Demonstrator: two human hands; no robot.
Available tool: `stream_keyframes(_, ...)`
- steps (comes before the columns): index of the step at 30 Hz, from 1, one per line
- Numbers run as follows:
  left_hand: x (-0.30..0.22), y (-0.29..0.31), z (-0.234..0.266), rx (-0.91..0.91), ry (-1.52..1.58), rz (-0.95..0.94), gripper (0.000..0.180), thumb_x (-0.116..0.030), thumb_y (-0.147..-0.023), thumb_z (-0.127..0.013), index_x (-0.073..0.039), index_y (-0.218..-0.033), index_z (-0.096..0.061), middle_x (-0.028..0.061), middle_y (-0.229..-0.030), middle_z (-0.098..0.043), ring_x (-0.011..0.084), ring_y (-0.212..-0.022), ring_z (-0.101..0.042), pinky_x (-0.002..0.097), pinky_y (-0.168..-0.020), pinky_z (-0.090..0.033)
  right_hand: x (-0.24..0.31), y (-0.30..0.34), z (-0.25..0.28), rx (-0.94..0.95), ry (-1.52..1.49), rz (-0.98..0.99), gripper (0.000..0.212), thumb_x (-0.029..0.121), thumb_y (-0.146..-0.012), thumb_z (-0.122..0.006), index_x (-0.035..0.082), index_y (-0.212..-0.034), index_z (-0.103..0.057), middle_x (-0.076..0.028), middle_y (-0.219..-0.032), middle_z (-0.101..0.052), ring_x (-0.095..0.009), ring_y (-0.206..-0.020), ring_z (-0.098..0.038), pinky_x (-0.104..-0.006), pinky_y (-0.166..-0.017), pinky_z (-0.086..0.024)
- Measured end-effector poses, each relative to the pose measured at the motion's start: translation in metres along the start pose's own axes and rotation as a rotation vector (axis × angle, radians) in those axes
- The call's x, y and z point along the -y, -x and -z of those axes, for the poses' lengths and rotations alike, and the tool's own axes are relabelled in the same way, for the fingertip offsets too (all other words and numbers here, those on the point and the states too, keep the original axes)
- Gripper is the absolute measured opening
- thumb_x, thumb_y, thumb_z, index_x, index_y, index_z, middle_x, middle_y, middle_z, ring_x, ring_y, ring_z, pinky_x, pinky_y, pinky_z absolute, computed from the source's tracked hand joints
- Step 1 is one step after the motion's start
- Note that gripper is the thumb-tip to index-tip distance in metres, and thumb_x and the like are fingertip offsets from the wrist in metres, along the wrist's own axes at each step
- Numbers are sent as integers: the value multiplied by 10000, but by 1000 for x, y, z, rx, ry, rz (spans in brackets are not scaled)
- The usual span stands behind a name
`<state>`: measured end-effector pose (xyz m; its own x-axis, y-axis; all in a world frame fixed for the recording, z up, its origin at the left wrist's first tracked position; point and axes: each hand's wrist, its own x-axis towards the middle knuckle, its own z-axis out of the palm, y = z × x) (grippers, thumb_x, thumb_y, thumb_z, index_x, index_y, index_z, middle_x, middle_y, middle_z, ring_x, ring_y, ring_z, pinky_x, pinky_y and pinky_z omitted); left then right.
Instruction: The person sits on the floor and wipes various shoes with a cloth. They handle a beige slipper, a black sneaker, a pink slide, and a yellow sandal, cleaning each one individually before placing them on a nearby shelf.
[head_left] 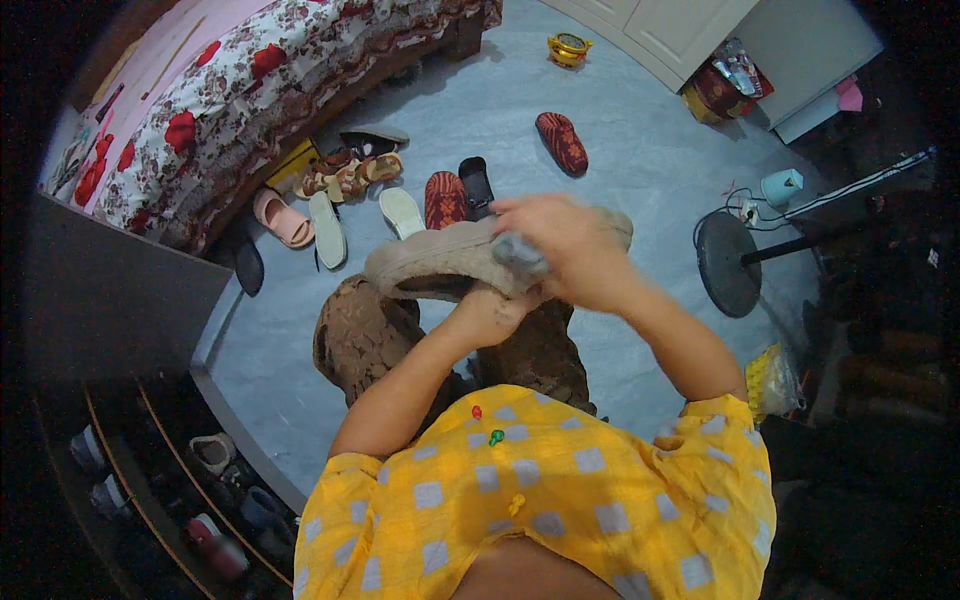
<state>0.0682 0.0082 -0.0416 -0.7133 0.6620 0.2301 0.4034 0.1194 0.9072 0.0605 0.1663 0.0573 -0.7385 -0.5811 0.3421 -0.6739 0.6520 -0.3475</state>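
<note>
Above my knees is a beige-grey, fuzzy-looking shoe (440, 248), its dark opening tilted toward me. My left hand (497, 312) supports it from the near side, the fingers hidden by the shoe. Against the shoe's side, my right hand (568, 248) presses a bunched grey-blue cloth (520, 256); this hand is slightly blurred. On the floor just beyond lie a red patterned slipper (446, 200), a black slipper (476, 184) and an upturned pale-soled shoe (401, 212).
More footwear, including a pink slipper (284, 218), lies by the bed (230, 100). Another red patterned slipper (562, 143) is farther off. A round black stand base (728, 265) and cables are at right. A shoe rack (165, 440) stands at lower left.
</note>
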Motion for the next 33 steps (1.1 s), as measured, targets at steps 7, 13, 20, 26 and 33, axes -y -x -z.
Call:
stream_keyframes(7, 1, -5, 2, -66, 325, 128, 338, -188, -861, -551, -39, -1164, -550, 158, -1197, -543, 321, -1126, -488, 382, -987, -356, -48, 45, 22, -219, -43, -395, 399, -5, -674, -614, 83, -1062, -570, -98, -1136, -604, -330, -1050, -566, -410, -870, -453)
stream_keyframes(13, -4, -1, 4, -2, 189, 174, 373, -202, -874, -556, -41, -1208, -513, 166, -1257, -500, 317, -1183, -440, 393, -1029, -305, -12, 15, 9, -206, 42, -159, 308, 45, -720, -632, 64, -1023, -574, -127, -1128, -603, -331, -1047, -569, -400, -893, -437)
stream_keyframes(20, 41, 22, -7, 115, 73, -32, 484, -185, -898, -515, -93, -1356, -392, 166, -1413, -364, 296, -1332, -302, 380, -1104, -217, 33, -28, -22, 20, -168, 26, 355, 140, -666, -690, 83, -994, -567, -111, -1164, -585, -305, -1086, -534, -413, -927, -404)
stream_keyframes(26, 44, 21, -5, 135, 50, 37, 511, -162, -882, -527, -86, -1364, -374, 160, -1433, -337, 292, -1341, -286, 382, -1106, -211, 33, -30, -24, -13, -51, 174, 413, 116, -606, -715, 97, -991, -566, -98, -1168, -580, -295, -1095, -540, -416, -924, -411)
stream_keyframes(33, 0, -3, 2, -86, 126, 101, 422, -148, -843, -570, -30, -1241, -493, 165, -1269, -509, 304, -1204, -456, 373, -1030, -327, 0, 7, -10, -117, 75, 15, 516, -23, -549, -702, 98, -1029, -557, -86, -1170, -583, -290, -1092, -545, -410, -910, -418)
